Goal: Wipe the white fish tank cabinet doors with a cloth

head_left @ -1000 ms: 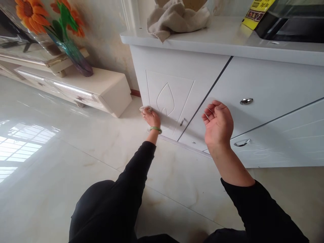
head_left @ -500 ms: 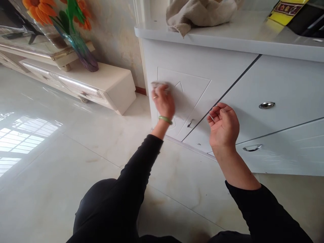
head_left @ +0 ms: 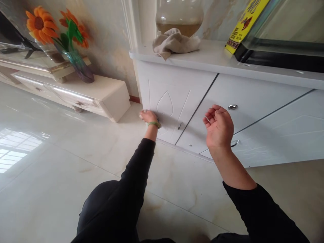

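My left hand (head_left: 149, 116), with a green bangle (head_left: 154, 125) at the wrist, is at the lower left edge of the white cabinet (head_left: 215, 141). Its fingers are closed around a pale cloth (head_left: 145, 111), of which only a little shows. Beside the hand, the cabinet door has a carved leaf pattern (head_left: 165, 103) and a small metal handle (head_left: 179, 125). My right hand (head_left: 219, 126) hangs in front of the drawer fronts, palm turned up and fingers loosely curled, holding nothing.
On the cabinet top lie a crumpled beige cloth (head_left: 176, 44), a glass jar (head_left: 179, 15) with brownish liquid, and a glass tank (head_left: 286, 37) beside a yellow box (head_left: 244, 25). At left, a low cream stand (head_left: 111, 89) bears a vase (head_left: 81, 67) of orange flowers. Glossy tile floor (head_left: 88, 145) lies below.
My left hand has moved down and left with the cloth, from the door panel to its lower edge. The view has tilted up, showing more of the cabinet top. My right hand keeps its pose.
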`<action>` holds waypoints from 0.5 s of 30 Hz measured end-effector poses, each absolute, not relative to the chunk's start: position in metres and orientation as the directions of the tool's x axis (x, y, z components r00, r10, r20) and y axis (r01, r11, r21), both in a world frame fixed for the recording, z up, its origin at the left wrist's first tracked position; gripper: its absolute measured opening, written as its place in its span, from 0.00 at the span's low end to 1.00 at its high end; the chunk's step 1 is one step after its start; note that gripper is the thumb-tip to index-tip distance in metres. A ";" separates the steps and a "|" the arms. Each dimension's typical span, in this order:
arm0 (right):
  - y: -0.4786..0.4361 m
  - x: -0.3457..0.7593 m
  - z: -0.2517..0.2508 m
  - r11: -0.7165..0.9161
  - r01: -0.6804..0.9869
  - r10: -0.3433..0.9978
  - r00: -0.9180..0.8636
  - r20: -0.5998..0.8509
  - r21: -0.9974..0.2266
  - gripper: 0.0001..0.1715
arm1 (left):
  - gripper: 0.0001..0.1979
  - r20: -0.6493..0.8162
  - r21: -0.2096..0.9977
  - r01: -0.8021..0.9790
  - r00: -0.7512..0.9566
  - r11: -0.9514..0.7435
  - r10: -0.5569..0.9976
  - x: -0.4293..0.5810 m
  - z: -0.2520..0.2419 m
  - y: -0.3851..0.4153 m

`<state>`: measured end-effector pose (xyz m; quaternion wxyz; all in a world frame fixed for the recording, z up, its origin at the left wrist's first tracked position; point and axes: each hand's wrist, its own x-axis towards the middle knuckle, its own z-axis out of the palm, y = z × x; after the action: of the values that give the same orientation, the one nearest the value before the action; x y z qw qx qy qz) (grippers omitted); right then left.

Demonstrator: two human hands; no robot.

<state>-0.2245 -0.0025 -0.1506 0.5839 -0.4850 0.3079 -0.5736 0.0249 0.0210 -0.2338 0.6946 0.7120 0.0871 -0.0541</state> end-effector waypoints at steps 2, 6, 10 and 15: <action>-0.003 -0.227 -0.146 -0.136 0.378 -0.969 0.141 0.203 -0.916 0.17 | 0.14 -0.079 0.997 0.080 0.995 -0.015 0.055 0.043 -0.202 0.016; -0.002 -0.227 -0.141 -0.134 0.387 -0.969 0.140 0.202 -0.912 0.16 | 0.14 0.381 0.923 -0.376 0.923 0.083 -0.050 0.062 -0.139 0.003; -0.005 -0.230 -0.143 -0.145 0.368 -0.972 0.121 0.202 -0.918 0.14 | 0.21 0.649 0.759 -0.640 0.729 0.121 -0.216 0.005 -0.116 -0.019; -0.014 -0.234 -0.147 -0.158 0.433 -0.978 0.055 0.201 -0.887 0.11 | 0.14 0.788 0.515 -0.822 0.342 0.244 -0.512 -0.118 -0.142 -0.042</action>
<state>-0.2340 -0.0142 -0.1474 0.5729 -0.4466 0.3048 -0.6159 -0.1182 -0.0421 -0.1423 0.5589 0.5988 -0.5566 0.1388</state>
